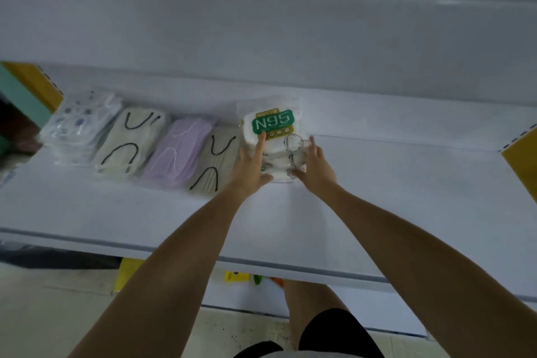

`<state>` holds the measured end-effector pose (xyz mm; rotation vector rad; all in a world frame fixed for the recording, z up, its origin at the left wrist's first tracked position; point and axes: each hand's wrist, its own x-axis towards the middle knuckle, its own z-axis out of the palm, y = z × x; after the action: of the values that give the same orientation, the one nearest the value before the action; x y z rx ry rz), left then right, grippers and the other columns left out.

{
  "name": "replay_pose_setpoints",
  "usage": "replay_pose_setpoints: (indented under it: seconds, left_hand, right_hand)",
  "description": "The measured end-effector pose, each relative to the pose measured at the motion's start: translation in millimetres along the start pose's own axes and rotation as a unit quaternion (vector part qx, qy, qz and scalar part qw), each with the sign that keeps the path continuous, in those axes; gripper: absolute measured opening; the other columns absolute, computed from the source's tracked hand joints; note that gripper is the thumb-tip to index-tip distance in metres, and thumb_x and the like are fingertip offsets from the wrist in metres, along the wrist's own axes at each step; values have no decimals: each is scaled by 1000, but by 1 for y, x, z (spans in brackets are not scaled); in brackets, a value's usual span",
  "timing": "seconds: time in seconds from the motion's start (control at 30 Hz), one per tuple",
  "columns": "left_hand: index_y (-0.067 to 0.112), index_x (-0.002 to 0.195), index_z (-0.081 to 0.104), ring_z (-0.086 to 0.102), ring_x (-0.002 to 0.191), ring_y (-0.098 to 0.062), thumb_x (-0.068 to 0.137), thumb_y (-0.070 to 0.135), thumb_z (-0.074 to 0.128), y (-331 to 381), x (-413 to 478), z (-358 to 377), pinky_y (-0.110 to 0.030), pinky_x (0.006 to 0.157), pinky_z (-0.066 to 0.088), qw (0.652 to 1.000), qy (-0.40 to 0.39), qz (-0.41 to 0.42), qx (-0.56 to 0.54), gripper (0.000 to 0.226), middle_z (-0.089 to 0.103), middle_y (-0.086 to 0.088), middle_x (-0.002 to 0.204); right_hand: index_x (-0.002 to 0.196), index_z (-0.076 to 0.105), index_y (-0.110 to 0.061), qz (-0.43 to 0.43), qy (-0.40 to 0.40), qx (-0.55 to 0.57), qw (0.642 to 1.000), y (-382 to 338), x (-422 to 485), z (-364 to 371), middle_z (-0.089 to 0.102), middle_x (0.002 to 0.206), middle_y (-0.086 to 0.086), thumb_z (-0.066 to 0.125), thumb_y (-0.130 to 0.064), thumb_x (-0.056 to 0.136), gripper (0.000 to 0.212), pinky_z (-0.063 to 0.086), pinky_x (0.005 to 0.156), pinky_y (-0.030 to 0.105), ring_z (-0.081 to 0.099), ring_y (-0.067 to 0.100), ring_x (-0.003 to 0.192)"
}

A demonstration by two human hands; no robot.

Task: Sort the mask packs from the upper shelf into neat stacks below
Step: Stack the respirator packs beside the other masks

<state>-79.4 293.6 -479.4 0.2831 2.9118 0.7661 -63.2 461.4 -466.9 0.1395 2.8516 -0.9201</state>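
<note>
A stack of white N95 mask packs (273, 122) with a green label lies on the white shelf (406, 183), at the right end of a row. My left hand (251, 166) holds the stack's left side, fingers up along it and thumb at its near edge. My right hand (315, 164) grips the right side, thumb at the near corner. Left of the stack lie a beige pack with black loops (216, 164), a purple pack (181, 151), another beige pack (130, 141) and a clear pack with a blue print (81, 125).
Yellow shelf uprights stand at the far left (37, 84) and far right (523, 166). The shelf's front edge (261, 263) runs across below my forearms. A lower shelf and small yellow items (236, 276) show beneath. The upper shelf underside is overhead.
</note>
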Motion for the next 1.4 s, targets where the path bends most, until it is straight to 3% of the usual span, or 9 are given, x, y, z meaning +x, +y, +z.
replay_pose_setpoints:
  seconds: [0.13,0.27,0.4,0.6,0.77,0.93,1.0,1.17,1.4]
  left_hand:
    - [24,151,-4,39,127,-35,85,16,66,2,15,4,-45,99,44,999,38,5,27,97,13,-23,148]
    - [28,151,4,45,116,-34,88,3,51,-2,23,-1,-44,90,47,997,65,17,49,83,28,-21,142]
    - [32,151,4,32,130,-34,89,3,51,0,27,-12,-43,99,38,993,45,10,106,82,25,-18,146]
    - [37,149,-3,10,141,-40,85,17,65,6,14,-34,-46,110,27,999,-21,-5,39,96,-8,-20,154]
    - [28,151,-1,3,144,-36,90,24,59,10,-50,-65,-47,113,17,997,-4,44,70,85,-2,-18,157]
    - [7,149,12,16,143,-31,95,26,50,-3,-149,-122,-37,112,17,994,13,67,81,69,14,-19,155]
    - [1,145,27,30,137,-36,95,33,44,-12,-199,-158,-40,109,29,992,33,83,86,62,27,-23,150]
    - [3,131,51,57,112,-34,89,41,30,-56,-296,-271,-40,86,49,979,153,95,93,60,53,-18,130]
    - [6,128,50,56,105,-30,97,24,45,-86,-357,-420,-44,81,49,946,307,55,90,36,54,-13,122]
  right_hand:
    - [149,-6,-10,66,25,-35,997,2,14,-3,27,147,14,60,-41,88,95,45,85,42,46,35,123]
    - [147,8,-11,28,-15,70,997,0,12,19,38,136,16,65,-20,85,84,44,88,38,48,33,119]
    - [149,-4,-10,57,23,93,994,0,18,16,44,138,18,60,-12,89,88,43,95,40,50,32,120]
    - [147,-13,-7,88,20,-29,996,-2,-5,-1,15,152,17,61,-20,89,95,33,107,42,28,33,136]
    - [148,-11,-8,-7,26,-184,983,-22,-66,-11,-3,156,14,50,-20,93,83,9,117,38,7,30,143]
    - [150,-3,-15,-178,-14,-236,955,-94,-142,-19,0,157,9,46,-26,94,75,2,117,37,5,25,144]
    - [150,7,-15,-255,-12,-222,941,-138,-173,-19,10,156,11,48,-25,93,71,5,116,38,12,27,143]
    - [136,37,-10,-467,43,-124,874,-263,-227,-12,54,131,17,46,-30,85,55,45,94,46,57,35,114]
    - [136,43,-2,-506,123,0,854,-402,-263,-46,49,134,16,46,-27,88,54,32,100,30,44,27,123]
